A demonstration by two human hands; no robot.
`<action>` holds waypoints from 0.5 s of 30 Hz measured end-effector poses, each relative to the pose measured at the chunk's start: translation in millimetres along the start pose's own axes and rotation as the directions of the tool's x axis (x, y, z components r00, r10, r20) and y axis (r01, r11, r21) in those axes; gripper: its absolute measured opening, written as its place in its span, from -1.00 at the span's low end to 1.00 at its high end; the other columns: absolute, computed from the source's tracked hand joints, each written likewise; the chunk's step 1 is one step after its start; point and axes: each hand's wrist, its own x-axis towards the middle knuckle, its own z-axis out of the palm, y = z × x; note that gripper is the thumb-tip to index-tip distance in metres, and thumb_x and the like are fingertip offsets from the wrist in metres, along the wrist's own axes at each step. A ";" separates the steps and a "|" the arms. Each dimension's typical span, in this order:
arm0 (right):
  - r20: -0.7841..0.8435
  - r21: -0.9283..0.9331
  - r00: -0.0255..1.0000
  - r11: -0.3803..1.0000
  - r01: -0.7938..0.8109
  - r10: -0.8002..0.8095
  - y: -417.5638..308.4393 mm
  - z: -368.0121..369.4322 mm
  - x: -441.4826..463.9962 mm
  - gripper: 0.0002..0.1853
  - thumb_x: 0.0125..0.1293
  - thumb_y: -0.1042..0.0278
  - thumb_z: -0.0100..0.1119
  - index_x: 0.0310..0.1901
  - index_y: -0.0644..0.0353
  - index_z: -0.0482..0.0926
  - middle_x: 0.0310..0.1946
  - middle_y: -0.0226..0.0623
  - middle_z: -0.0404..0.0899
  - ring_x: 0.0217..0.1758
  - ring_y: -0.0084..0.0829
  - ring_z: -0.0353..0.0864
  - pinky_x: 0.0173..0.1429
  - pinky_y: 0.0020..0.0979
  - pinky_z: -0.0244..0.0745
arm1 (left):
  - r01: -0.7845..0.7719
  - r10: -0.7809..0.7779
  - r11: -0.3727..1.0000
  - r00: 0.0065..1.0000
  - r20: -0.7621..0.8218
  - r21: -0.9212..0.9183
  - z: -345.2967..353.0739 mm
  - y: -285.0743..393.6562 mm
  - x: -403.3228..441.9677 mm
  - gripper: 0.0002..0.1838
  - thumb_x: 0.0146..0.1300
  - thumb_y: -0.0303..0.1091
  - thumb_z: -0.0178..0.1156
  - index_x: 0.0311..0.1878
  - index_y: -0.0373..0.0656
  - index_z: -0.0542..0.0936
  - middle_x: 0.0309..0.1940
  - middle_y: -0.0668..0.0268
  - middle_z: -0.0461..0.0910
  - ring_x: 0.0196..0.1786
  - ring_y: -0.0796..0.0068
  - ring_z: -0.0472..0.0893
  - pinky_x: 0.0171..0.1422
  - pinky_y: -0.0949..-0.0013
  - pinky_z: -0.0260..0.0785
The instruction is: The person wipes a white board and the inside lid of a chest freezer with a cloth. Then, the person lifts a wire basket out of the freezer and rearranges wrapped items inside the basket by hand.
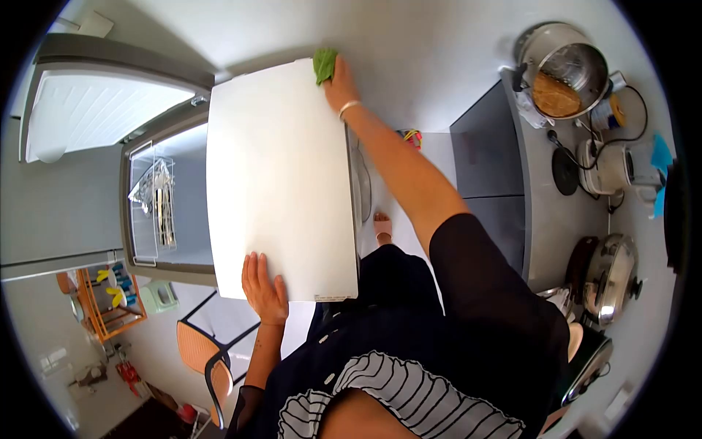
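A large white panel [281, 175] fills the middle of the view, its surface bare and smooth. At its far right corner my right hand [340, 86] is closed on a green cloth [324, 66], which touches the panel's edge. My left hand [265, 290] lies flat on the near left part of the panel with its fingers stretched out, holding nothing.
Left of the panel are an open compartment [191, 194] with a wire basket [162, 205] and a raised lid [102, 113]. A chair [197, 347] stands lower left. On the right, a counter [540, 219] bears a large pot [559, 55], cables and pans.
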 end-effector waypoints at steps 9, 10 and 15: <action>0.416 -0.196 0.895 0.945 0.261 -0.161 -40.6 -68.6 -50.7 -0.35 0.34 0.38 0.08 0.47 0.27 0.23 0.55 0.03 0.03 0.63 0.13 -0.10 0.66 -0.10 -0.04 | -0.047 0.046 0.999 0.998 -0.038 -0.009 -2.8 -1.0 1.5 -0.44 0.40 -0.27 0.04 0.40 -0.33 0.37 0.40 -0.07 0.34 0.49 -0.13 0.26 0.54 -0.04 0.05; 0.459 -0.210 0.871 0.930 0.301 -0.178 -50.9 -82.5 -73.2 -0.35 0.33 0.39 0.08 0.45 0.27 0.26 0.55 0.04 0.03 0.64 0.13 -0.12 0.66 -0.11 -0.04 | -0.048 0.048 0.999 0.998 -0.041 0.003 -3.3 -0.2 2.0 -0.44 0.39 -0.28 0.06 0.40 -0.33 0.37 0.40 -0.06 0.34 0.48 -0.12 0.26 0.54 -0.04 0.06; 0.540 -0.144 0.820 0.939 0.313 -0.190 -118.9 -154.1 -212.7 -0.29 0.23 0.43 0.12 0.45 0.31 0.25 0.52 0.04 0.12 0.64 0.11 -0.10 0.64 -0.04 -0.05 | -0.076 0.069 0.995 0.991 -0.116 -0.057 0.6 -3.1 -1.8 -0.45 0.38 -0.29 0.10 0.39 -0.30 0.39 0.40 -0.04 0.34 0.48 -0.10 0.26 0.54 -0.02 0.06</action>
